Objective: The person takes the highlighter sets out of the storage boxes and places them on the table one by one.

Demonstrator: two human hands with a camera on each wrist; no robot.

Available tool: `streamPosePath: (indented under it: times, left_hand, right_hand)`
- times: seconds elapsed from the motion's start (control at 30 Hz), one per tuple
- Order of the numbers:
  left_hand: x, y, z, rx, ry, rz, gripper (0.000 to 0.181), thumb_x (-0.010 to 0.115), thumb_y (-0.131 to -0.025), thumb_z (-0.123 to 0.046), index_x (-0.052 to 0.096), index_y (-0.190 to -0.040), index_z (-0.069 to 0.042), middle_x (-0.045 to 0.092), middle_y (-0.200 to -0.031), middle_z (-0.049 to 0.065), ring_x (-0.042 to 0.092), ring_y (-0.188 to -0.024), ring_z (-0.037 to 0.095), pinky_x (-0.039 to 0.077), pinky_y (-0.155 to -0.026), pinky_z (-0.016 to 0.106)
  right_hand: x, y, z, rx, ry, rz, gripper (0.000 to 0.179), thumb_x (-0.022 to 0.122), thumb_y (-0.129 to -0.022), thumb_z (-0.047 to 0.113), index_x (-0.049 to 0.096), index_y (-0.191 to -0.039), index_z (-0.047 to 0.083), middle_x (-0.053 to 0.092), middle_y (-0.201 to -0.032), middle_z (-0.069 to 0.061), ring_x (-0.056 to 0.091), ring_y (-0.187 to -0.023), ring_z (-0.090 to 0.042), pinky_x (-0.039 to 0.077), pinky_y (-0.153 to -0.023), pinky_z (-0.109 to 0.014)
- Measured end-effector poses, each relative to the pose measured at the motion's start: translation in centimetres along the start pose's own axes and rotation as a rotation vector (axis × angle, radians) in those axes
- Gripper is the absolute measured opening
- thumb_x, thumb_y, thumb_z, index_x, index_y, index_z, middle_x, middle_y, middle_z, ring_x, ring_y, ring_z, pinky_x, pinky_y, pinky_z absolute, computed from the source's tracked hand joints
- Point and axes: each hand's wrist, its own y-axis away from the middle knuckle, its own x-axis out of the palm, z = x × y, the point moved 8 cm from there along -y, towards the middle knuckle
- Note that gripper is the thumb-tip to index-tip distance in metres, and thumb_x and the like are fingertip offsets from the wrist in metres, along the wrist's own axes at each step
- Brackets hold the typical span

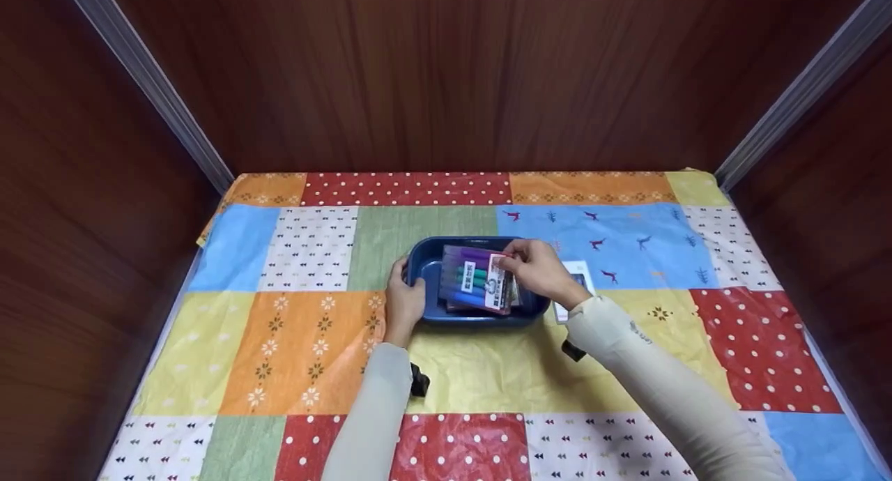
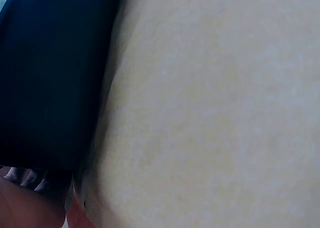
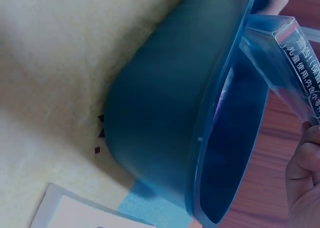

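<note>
A blue plastic tub point(image 1: 481, 323) stands on the patchwork tablecloth, and its deep outer wall fills much of the right wrist view. At the tub's left end my left hand point(image 1: 405, 303) grips the rim, thumb at the edge and fingers along the outer side. My right hand point(image 1: 540, 268) pinches the right edge of a clear pack of colored markers point(image 1: 468, 279) with a white and red label. That pack is tilted over the tub's opening, as the right wrist view shows. Beneath it, another flat packaged item point(image 1: 516, 296) lies in the tub, mostly hidden.
A flat white box point(image 1: 577, 266) lies right of the tub, partly hidden under my right wrist. The patchwork tablecloth point(image 1: 300, 355) covers the table. Brown wood-grain panels point(image 1: 432, 77) rise at the back and both sides.
</note>
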Motion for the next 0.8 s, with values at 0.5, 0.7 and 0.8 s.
streamPosePath:
  times: [0.5, 0.7, 0.8]
  left_hand:
    - [0.10, -0.12, 0.12, -0.002, -0.006, 0.002, 0.050, 0.058, -0.090, -0.003, 0.055, -0.140, -0.010, 0.062, -0.140, 0.017, 0.057, -0.131, 0.034, 0.046, -0.109, 0.047]
    - [0.04, -0.25, 0.08, 0.013, -0.004, -0.007, 0.051, 0.058, -0.089, -0.002, 0.055, -0.139, -0.009, 0.063, -0.139, 0.018, 0.058, -0.130, 0.035, 0.046, -0.109, 0.047]
    - [0.01, -0.20, 0.17, 0.011, -0.012, -0.009, 0.051, 0.058, -0.089, -0.002, 0.055, -0.139, -0.009, 0.063, -0.138, 0.018, 0.059, -0.129, 0.034, 0.046, -0.109, 0.047]
  right_hand:
    - [-0.54, 0.44, -0.53, 0.040, -0.047, -0.002, 0.018, 0.063, -0.095, 0.020, 0.070, -0.093, 0.003, 0.061, -0.067, 0.002, 0.051, -0.054, -0.009, 0.042, -0.047, -0.022]
    - [-0.98, 0.51, -0.62, 0.018, -0.036, -0.029, 0.018, 0.062, -0.094, 0.019, 0.070, -0.091, 0.003, 0.063, -0.070, 0.001, 0.055, -0.058, -0.010, 0.045, -0.052, -0.023]
    - [-1.08, 0.65, -0.81, 0.025, -0.028, -0.026, 0.019, 0.063, -0.094, 0.021, 0.071, -0.091, 0.003, 0.062, -0.069, 0.002, 0.055, -0.059, -0.009, 0.045, -0.053, -0.022]
